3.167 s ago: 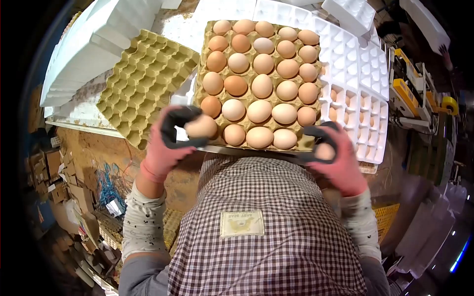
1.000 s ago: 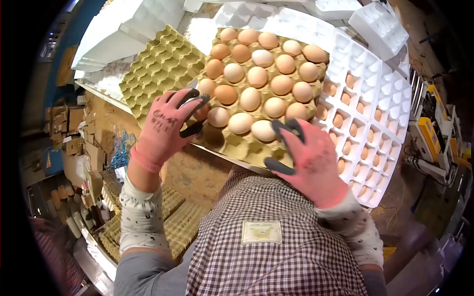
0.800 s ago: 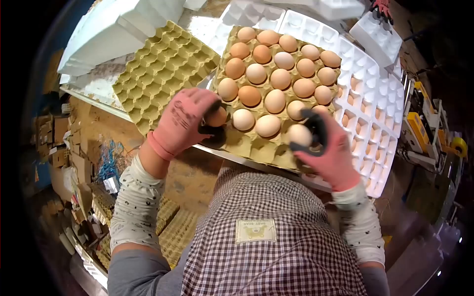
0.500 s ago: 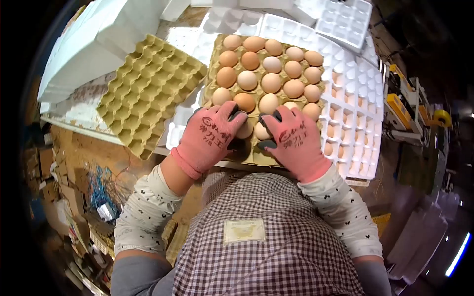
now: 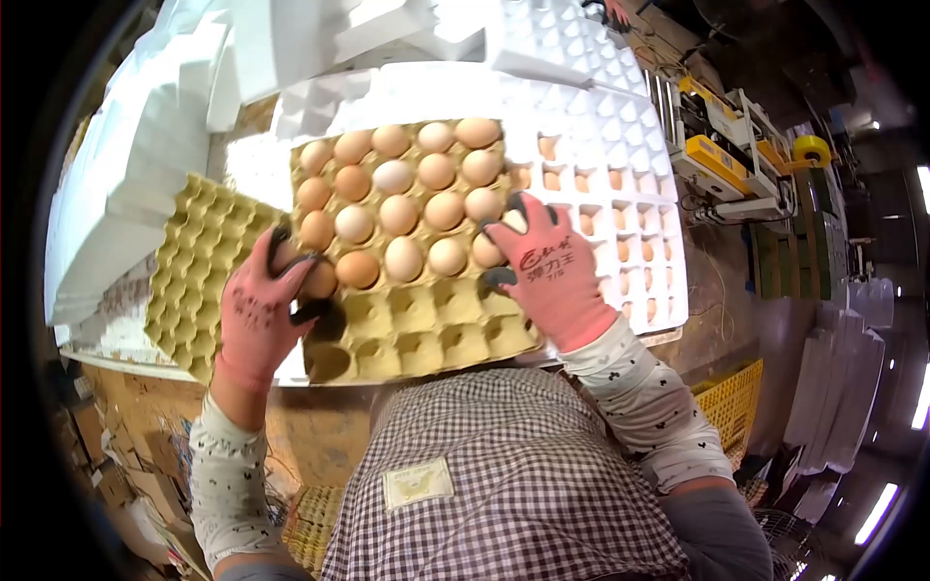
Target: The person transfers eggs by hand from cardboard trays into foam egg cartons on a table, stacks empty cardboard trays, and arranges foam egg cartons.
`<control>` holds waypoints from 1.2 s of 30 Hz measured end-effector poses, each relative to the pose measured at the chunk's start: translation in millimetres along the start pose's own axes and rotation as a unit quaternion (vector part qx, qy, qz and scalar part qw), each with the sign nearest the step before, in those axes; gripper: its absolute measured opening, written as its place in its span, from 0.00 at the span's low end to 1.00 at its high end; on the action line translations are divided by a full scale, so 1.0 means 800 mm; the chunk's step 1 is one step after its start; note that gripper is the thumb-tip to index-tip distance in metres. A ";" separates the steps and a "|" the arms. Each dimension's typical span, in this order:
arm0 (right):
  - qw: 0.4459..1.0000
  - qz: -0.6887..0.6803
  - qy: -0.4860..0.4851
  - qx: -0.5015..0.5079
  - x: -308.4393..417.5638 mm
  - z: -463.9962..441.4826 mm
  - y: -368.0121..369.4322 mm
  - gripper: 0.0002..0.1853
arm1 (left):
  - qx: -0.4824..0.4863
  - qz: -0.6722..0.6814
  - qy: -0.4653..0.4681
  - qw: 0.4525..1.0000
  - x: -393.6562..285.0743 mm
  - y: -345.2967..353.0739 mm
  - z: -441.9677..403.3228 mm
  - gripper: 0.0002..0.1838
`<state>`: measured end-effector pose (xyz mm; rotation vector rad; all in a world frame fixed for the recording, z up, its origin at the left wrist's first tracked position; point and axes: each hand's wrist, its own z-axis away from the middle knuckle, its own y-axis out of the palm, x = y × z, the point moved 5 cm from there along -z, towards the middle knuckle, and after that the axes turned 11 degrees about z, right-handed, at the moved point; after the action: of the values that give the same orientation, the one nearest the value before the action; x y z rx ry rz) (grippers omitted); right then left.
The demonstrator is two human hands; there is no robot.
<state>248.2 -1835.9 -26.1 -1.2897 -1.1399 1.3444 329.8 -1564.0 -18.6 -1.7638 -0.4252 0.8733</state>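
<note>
In the head view, your left hand point(image 5: 257, 308), in a pink-and-dark glove, was at the left edge of a pulp egg tray point(image 5: 441, 331). Its grip was closed around a brown egg point(image 5: 284, 257), with the forefinger and thumb also at a second brown egg point(image 5: 321, 280) in the tray's fourth row. Your right hand point(image 5: 554, 276), gloved alike, was at the opposite edge; its grip was closed on a pale egg point(image 5: 514, 222), the thumb just beside an end egg point(image 5: 487, 252) of that same row. The tray's far rows held eggs five across, while the moulded cups of the two rows nearest your checked apron point(image 5: 513, 455) showed. Another pulp tray point(image 5: 199, 276) lay tilted to the left on the white worktop point(image 5: 247, 163), and a white foam tray point(image 5: 679, 290) to the right carried eggs in its pockets.
</note>
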 end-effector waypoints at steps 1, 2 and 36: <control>0.999 -0.029 -0.010 -0.021 -0.010 0.000 0.003 0.31 | -0.022 0.031 -0.022 0.999 0.000 0.002 0.001 0.36; 0.993 -0.110 -0.014 -0.048 -0.026 0.002 0.009 0.30 | -0.024 0.115 -0.082 0.990 0.002 0.001 -0.001 0.33; 0.938 -0.189 -0.001 -0.292 -0.237 -0.232 0.206 0.23 | -0.068 0.565 -0.042 0.821 -0.101 0.069 -0.393 0.19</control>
<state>435.4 -2043.0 -165.3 -1.3739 -1.7689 0.7408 499.5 -1845.3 9.3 -2.0695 0.6370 1.7638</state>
